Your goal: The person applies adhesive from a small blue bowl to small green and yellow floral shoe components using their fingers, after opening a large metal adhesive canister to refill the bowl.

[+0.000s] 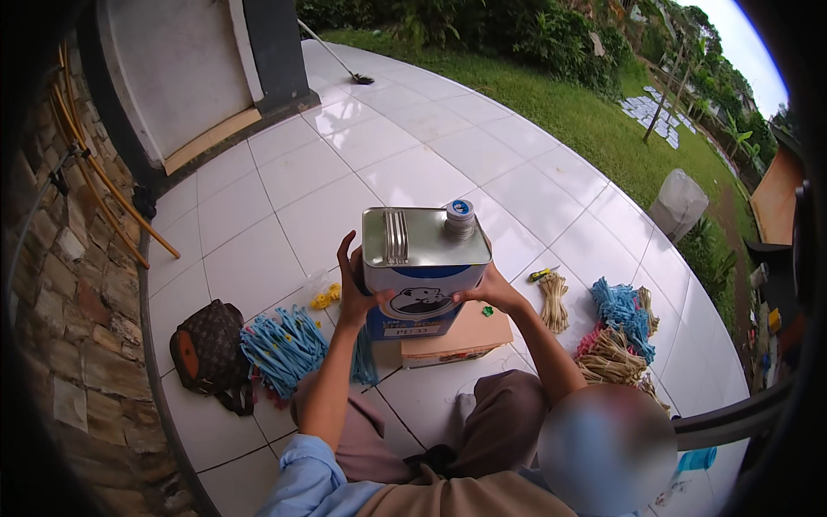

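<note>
Metal can, cap uppermost, is held between left hand and right hand, fingers grasping its opposite sides.

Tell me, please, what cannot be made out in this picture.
Head view, metal can: its contents, enclosed by its walls.
Head view, left hand and right hand: some fingers, hidden behind the can.
Head view, cardboard box: one part, covered by the can.
Head view, lower right: whatever the round blur covers.
</note>
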`<state>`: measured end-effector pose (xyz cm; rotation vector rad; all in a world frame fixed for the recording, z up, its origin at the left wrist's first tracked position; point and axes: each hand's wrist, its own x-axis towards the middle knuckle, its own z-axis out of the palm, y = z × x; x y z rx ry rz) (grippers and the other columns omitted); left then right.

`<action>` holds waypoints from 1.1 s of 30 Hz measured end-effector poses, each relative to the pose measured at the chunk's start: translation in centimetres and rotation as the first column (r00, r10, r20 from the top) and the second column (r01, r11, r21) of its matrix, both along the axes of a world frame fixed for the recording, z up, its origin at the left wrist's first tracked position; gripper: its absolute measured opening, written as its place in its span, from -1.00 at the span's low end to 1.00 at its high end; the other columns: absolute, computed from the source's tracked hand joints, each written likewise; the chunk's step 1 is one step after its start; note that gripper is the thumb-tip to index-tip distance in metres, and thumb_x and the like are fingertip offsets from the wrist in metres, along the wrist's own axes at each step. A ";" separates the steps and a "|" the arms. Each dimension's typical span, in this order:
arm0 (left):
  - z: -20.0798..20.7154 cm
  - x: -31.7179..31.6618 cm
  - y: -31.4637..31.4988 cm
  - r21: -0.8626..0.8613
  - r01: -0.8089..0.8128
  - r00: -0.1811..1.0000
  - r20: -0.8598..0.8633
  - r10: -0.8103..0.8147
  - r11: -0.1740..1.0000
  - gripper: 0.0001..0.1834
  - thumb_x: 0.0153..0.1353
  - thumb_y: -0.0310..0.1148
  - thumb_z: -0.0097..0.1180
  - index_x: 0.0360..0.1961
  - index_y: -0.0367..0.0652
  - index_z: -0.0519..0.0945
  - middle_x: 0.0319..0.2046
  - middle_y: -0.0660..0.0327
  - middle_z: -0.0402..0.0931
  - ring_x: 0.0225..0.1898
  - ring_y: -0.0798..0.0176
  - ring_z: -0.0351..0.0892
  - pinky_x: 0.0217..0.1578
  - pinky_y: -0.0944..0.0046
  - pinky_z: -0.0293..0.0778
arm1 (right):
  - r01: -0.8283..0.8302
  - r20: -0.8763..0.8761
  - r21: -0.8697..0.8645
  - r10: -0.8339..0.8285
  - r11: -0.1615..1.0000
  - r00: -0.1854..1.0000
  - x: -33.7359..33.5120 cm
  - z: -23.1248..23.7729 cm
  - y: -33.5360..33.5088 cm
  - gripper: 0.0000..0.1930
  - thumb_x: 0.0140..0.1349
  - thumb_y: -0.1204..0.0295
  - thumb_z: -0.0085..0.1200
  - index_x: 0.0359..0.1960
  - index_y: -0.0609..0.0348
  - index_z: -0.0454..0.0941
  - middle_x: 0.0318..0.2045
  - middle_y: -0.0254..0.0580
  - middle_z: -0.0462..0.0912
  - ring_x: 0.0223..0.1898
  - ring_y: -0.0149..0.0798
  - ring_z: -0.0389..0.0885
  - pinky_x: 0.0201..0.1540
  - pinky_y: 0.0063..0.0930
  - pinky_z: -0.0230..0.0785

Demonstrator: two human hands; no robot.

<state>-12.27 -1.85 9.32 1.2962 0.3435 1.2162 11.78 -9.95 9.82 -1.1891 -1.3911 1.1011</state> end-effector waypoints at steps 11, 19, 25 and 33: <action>7.1 0.3 -2.1 -0.038 0.054 0.994 0.099 -0.050 0.998 0.15 -0.32 -0.36 0.39 0.25 0.08 -0.15 0.06 0.04 0.28 0.11 0.09 0.30 0.08 0.12 0.31 | 0.160 -0.024 0.351 -0.162 0.922 0.986 -1.5 9.9 -3.3 0.38 -0.42 0.31 0.48 0.30 -0.11 -0.51 0.13 0.04 0.18 0.27 0.00 0.07 0.31 -0.05 -0.11; 15.6 9.6 4.4 0.248 0.391 0.865 -0.429 -0.262 0.886 0.09 -0.25 -0.27 0.43 0.27 -0.16 -0.01 0.11 0.06 0.24 0.18 0.11 0.21 0.16 0.12 0.20 | 0.290 0.004 0.545 -0.349 0.786 0.937 6.9 15.8 -5.1 0.35 -0.40 0.35 0.48 0.30 -0.18 -0.47 0.14 0.05 0.16 0.25 0.02 0.08 0.30 0.09 -0.11; 14.6 21.2 7.6 0.161 0.590 0.614 -0.726 -0.310 0.791 -0.02 -0.35 -0.55 0.44 0.19 -0.14 0.22 0.07 0.16 0.35 0.12 0.22 0.30 0.08 0.18 0.37 | 0.337 0.112 0.590 -0.488 0.734 0.866 17.0 11.3 -4.2 0.34 -0.39 0.40 0.49 0.30 -0.19 -0.44 0.14 0.09 0.13 0.24 0.03 0.09 0.29 0.07 -0.08; -1.2 32.9 14.8 0.082 0.647 0.544 -0.746 -0.384 0.758 0.26 -0.55 -0.52 0.51 0.24 -0.16 -0.04 0.12 0.12 0.17 0.19 0.09 0.15 0.17 0.11 0.24 | 0.453 0.058 0.466 -0.537 0.760 0.842 25.9 -4.7 0.6 0.35 -0.44 0.46 0.47 0.31 -0.09 -0.42 0.13 0.07 0.14 0.22 0.03 0.13 0.29 -0.03 -0.05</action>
